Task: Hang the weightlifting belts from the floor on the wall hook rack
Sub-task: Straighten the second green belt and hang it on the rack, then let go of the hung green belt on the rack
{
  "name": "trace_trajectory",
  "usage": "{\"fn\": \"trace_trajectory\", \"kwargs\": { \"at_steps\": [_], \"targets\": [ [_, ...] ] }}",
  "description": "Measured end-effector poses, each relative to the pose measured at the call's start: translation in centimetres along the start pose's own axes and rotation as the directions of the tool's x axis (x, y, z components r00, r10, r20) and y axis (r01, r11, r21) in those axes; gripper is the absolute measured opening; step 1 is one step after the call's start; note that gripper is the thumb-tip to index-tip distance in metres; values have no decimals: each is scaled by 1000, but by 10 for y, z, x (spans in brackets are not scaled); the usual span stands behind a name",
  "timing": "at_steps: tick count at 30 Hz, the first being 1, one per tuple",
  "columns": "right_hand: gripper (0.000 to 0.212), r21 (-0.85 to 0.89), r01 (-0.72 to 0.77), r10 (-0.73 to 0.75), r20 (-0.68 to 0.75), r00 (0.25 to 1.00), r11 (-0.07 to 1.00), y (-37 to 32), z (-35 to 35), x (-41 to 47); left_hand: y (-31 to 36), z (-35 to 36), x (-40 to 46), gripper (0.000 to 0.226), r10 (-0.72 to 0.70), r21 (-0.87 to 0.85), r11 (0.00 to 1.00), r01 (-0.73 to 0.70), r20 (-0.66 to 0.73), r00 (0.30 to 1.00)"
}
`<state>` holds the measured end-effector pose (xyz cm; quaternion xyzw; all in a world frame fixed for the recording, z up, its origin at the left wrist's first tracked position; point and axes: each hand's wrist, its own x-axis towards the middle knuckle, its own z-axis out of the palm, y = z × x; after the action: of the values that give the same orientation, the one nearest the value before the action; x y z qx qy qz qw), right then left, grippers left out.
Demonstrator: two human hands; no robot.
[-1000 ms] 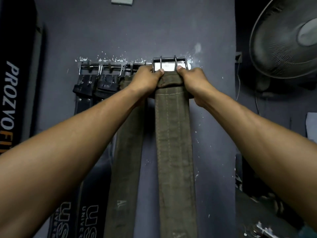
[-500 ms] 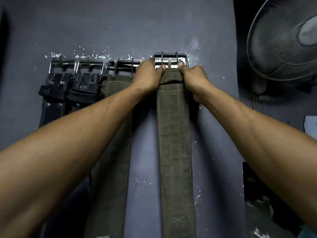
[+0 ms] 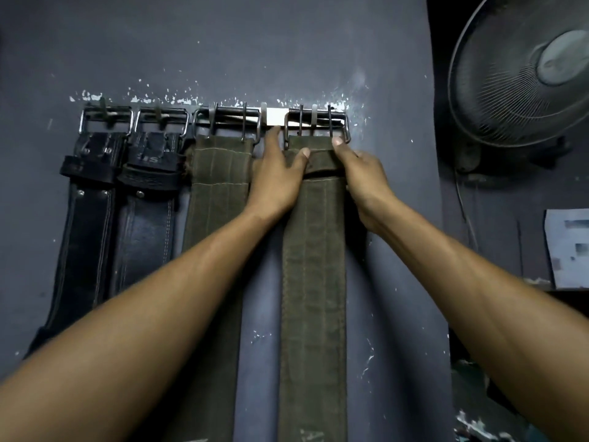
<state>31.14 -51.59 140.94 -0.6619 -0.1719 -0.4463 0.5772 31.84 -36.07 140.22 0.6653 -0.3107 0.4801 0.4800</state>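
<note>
At upper centre of the frame, the rightmost olive belt (image 3: 314,250) is hung by its buckle (image 3: 317,126) on the hook rack (image 3: 274,116); its top is gripped by left hand (image 3: 277,177) and right hand (image 3: 363,180)

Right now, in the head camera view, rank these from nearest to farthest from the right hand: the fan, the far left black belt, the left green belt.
From the right hand:
1. Left green belt, just past the left hand.
2. Fan, upper right.
3. Far left black belt, at the rack's left end.
</note>
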Motion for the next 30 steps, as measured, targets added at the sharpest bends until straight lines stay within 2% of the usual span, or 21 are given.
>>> {"fn": "trace_trajectory", "kwargs": {
  "at_steps": [2,3,5,9,12,14,16,19,21,23,27,30],
  "targets": [
    [65,119,-49,45,34,998,992,15,0,-22,-7,5,-29,55,-67,-186,981,64,-10,998],
    [64,122,-70,65,41,997,990,24,0,-34,-14,9,-43,49,-104,-267,959,99,-6,995],
    [69,24,-65,64,40,997,998,46,2,-57,-31,16,-70,38,-169,-351,921,166,21,985],
    [65,-101,18,-21,-24,1000,995,65,8,-83,-52,24,-94,39,-202,-253,944,211,63,977],
    [64,-53,2,-4,-51,999,999,61,13,-87,-48,23,-96,32,-200,-353,911,213,74,977],
    [53,2,-19,19,-46,999,1000,67,12,-98,-47,21,-104,26,-201,-435,874,215,80,976],
    [43,-15,-32,32,-35,999,999,76,7,-127,-47,18,-128,27,-232,-448,856,259,116,966],
    [48,-46,-86,86,6,996,995,111,-7,-190,-65,17,-201,30,-305,-431,809,400,274,912],
    [35,-34,-117,118,29,993,993,142,-14,-233,-78,15,-253,30,-355,-379,790,482,360,863],
    [22,5,-163,163,39,986,987,162,-15,-257,-85,17,-284,30,-397,-360,779,514,352,848],
    [27,131,-206,207,11,978,970,158,-13,-265,-71,17,-296,27,-480,-406,737,541,249,841],
    [33,188,-296,281,100,954,937,166,-20,-302,-71,6,-332,23,-471,-370,705,605,393,790]
  ]
}}
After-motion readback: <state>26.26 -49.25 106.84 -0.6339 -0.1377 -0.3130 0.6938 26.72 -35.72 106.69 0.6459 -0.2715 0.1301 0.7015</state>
